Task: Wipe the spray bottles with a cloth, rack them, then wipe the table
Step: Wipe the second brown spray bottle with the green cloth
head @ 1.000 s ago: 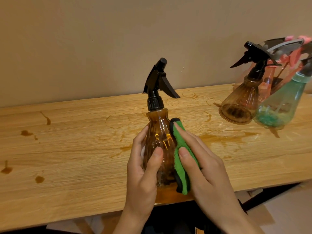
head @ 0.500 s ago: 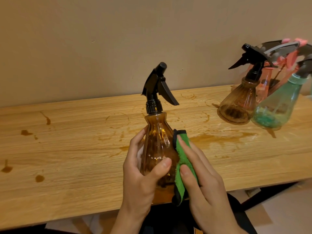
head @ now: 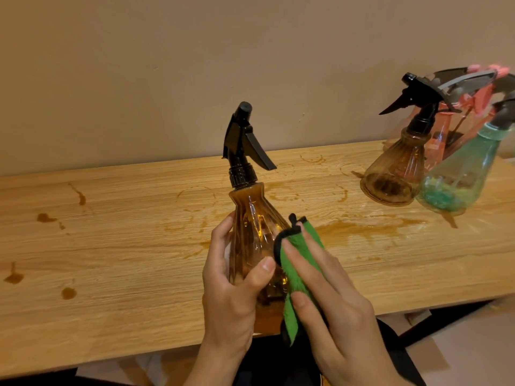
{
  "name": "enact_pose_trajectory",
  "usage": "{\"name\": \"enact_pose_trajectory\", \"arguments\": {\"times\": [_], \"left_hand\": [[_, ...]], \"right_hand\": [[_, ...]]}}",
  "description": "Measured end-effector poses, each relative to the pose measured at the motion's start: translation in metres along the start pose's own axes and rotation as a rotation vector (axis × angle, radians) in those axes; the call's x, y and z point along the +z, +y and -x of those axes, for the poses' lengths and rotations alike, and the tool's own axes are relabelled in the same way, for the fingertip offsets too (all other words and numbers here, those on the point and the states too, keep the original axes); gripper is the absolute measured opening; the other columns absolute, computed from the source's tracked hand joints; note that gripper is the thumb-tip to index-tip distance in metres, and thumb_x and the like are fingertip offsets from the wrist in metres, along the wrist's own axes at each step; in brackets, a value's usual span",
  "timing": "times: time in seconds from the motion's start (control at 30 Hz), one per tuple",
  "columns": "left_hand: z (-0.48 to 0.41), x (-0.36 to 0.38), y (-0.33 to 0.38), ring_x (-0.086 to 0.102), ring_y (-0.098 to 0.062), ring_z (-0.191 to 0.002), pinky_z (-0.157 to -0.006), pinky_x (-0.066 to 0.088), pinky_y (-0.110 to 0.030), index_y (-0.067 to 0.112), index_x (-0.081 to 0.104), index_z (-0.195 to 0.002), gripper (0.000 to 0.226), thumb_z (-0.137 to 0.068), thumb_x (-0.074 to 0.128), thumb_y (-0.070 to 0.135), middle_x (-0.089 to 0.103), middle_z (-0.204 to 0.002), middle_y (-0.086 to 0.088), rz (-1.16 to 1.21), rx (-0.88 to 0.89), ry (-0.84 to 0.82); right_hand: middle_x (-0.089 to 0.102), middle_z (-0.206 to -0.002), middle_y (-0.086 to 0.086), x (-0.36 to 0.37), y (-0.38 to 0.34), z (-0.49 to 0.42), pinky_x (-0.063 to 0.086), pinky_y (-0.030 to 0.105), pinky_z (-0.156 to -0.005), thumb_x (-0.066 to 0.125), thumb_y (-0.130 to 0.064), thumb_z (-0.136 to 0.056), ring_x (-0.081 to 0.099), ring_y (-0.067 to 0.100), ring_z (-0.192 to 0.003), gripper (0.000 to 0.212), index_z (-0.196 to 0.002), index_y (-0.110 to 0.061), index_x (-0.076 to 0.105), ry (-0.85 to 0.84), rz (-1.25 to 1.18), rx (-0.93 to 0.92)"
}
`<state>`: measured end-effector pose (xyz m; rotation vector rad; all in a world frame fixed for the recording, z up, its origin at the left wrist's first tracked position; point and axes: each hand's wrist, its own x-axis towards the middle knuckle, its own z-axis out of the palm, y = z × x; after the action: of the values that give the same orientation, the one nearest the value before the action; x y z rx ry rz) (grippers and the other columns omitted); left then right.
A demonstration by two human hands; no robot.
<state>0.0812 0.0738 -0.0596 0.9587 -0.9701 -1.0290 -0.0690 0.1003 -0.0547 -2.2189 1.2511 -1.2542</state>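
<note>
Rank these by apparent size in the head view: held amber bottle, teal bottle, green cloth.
Held amber bottle, nearest the camera
Teal bottle
Green cloth, partly under the right hand, so nearly tied

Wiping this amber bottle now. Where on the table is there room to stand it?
Left half of the table: free, bordered only by small brown drips. Middle right: brown puddle. Far right: crowded with tilted spray bottles.
</note>
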Motion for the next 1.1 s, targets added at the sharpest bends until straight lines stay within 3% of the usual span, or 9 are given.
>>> {"name": "enact_pose_trajectory", "arguments": {"times": [0.1, 0.2, 0.33, 0.43, 0.53, 0.67, 0.8, 1.0, 1.1], "left_hand": [[0.000, 0.002, 0.002, 0.068, -0.028, -0.118, -0.098, 0.054, -0.041, 0.034, 0.058, -0.136, 0.073, -0.067, 0.080, 0.039, 0.071, -0.128, -0.005, -0.111, 0.069, -0.077], [0.000, 0.003, 0.003, 0.065, -0.022, -0.124, -0.097, 0.053, -0.029, 0.033, 0.056, -0.138, 0.072, -0.070, 0.078, 0.040, 0.069, -0.131, 0.003, -0.164, 0.089, -0.092], [0.000, 0.001, 0.002, 0.066, -0.025, -0.123, -0.100, 0.053, -0.042, 0.038, 0.059, -0.136, 0.071, -0.068, 0.078, 0.042, 0.069, -0.131, -0.001, -0.130, 0.092, -0.071], [0.000, 0.001, 0.002, 0.068, -0.030, -0.118, -0.102, 0.052, -0.055, 0.037, 0.060, -0.134, 0.072, -0.065, 0.080, 0.043, 0.071, -0.127, -0.007, -0.096, 0.061, -0.028], [-0.001, 0.002, 0.002, 0.070, -0.027, -0.114, -0.098, 0.055, -0.046, 0.042, 0.061, -0.130, 0.069, -0.063, 0.080, 0.044, 0.073, -0.124, -0.005, -0.105, 0.058, -0.024], [-0.001, 0.004, 0.006, 0.069, -0.022, -0.115, -0.090, 0.056, -0.030, 0.033, 0.057, -0.136, 0.074, -0.065, 0.077, 0.044, 0.071, -0.125, 0.001, -0.131, 0.057, -0.070], [-0.001, 0.002, 0.005, 0.069, -0.023, -0.115, -0.087, 0.057, -0.030, 0.025, 0.054, -0.141, 0.080, -0.066, 0.076, 0.044, 0.071, -0.124, -0.003, -0.092, 0.036, -0.059], [0.000, 0.002, 0.003, 0.068, -0.023, -0.117, -0.090, 0.056, -0.033, 0.025, 0.055, -0.139, 0.079, -0.066, 0.077, 0.046, 0.070, -0.126, 0.001, -0.128, 0.053, -0.068], [-0.001, 0.003, 0.005, 0.069, -0.021, -0.113, -0.089, 0.056, -0.031, 0.026, 0.056, -0.139, 0.079, -0.065, 0.078, 0.046, 0.071, -0.123, 0.002, -0.145, 0.060, -0.086]], "right_hand": [[0.033, -0.162, -0.020, -0.003, -0.002, -0.014, 0.024, 0.016, -0.118, 0.039, -0.042, -0.107, 0.029, 0.002, -0.150, 0.047, -0.154, -0.044, 0.037, -0.004, -0.099, 0.082], [0.044, -0.155, -0.023, -0.008, -0.003, -0.041, 0.031, 0.016, -0.116, 0.044, -0.035, -0.108, 0.035, -0.005, -0.144, 0.044, -0.151, -0.039, 0.042, -0.035, -0.187, 0.087], [0.040, -0.158, -0.021, -0.006, -0.005, -0.038, 0.026, 0.017, -0.119, 0.043, -0.031, -0.108, 0.031, -0.001, -0.148, 0.044, -0.152, -0.034, 0.042, -0.015, -0.096, 0.030], [0.034, -0.163, -0.012, 0.000, -0.003, -0.009, 0.023, 0.028, -0.123, 0.041, -0.030, -0.107, 0.028, 0.011, -0.152, 0.046, -0.153, -0.027, 0.044, 0.035, 0.013, -0.034], [0.030, -0.164, -0.016, 0.001, 0.002, 0.001, 0.022, 0.026, -0.122, 0.040, -0.033, -0.107, 0.026, 0.010, -0.153, 0.048, -0.156, -0.035, 0.039, 0.027, -0.033, 0.014], [0.036, -0.153, -0.036, -0.004, 0.003, -0.029, 0.030, 0.018, -0.117, 0.044, -0.045, -0.104, 0.034, -0.007, -0.144, 0.046, -0.150, -0.048, 0.038, -0.029, -0.268, 0.170], [0.046, -0.144, -0.040, -0.008, -0.001, -0.052, 0.041, 0.011, -0.106, 0.053, -0.053, -0.096, 0.043, -0.014, -0.133, 0.053, -0.147, -0.055, 0.040, -0.098, -0.338, 0.221], [0.035, -0.154, -0.033, -0.002, -0.003, -0.014, 0.033, 0.007, -0.107, 0.048, -0.064, -0.093, 0.035, -0.008, -0.142, 0.059, -0.149, -0.060, 0.029, -0.069, -0.320, 0.229], [0.044, -0.148, -0.035, -0.003, -0.001, -0.017, 0.035, 0.005, -0.104, 0.048, -0.063, -0.092, 0.040, -0.011, -0.138, 0.053, -0.144, -0.063, 0.037, -0.059, -0.434, 0.299]]}}
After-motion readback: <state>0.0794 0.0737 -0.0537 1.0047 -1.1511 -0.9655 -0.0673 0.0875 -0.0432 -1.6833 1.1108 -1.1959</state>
